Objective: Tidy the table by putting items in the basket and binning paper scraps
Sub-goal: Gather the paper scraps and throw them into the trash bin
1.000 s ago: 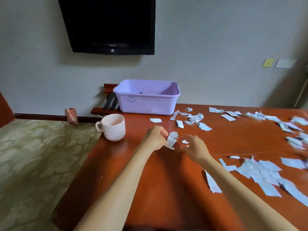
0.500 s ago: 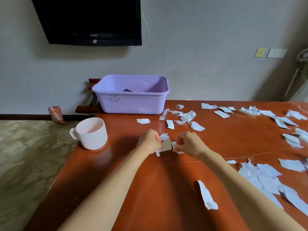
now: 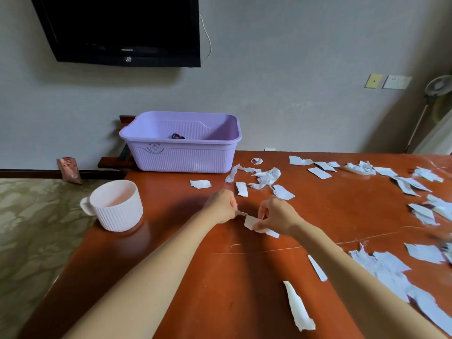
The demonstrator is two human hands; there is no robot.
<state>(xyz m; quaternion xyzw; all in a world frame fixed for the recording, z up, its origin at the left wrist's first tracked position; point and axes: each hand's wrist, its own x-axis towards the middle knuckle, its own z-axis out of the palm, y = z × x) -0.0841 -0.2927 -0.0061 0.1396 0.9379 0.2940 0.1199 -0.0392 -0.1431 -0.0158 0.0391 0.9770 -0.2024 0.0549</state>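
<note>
Many white paper scraps (image 3: 265, 176) lie scattered over the red-brown table (image 3: 220, 277), mostly in the middle and on the right. My right hand (image 3: 276, 216) pinches a small bunch of scraps (image 3: 250, 222) just above the tabletop. My left hand (image 3: 221, 205) is closed beside it, with only a thin sliver showing at its fingertips. A lilac plastic basket (image 3: 181, 157) stands at the table's far left edge, with a small dark item (image 3: 178, 136) inside. A white ribbed mug (image 3: 116, 206) sits at the left edge, left of my left hand.
A long torn strip (image 3: 299, 308) lies near the front edge and a pile of scraps (image 3: 391, 272) at the right. A black TV (image 3: 122, 30) hangs on the wall. A brown packet (image 3: 69, 170) leans against the skirting. A standing fan (image 3: 437, 86) is at far right.
The scraps held by my left hand have passed to my right hand, and the two hands have drawn slightly apart. The view has shifted, bringing the mug and basket closer.
</note>
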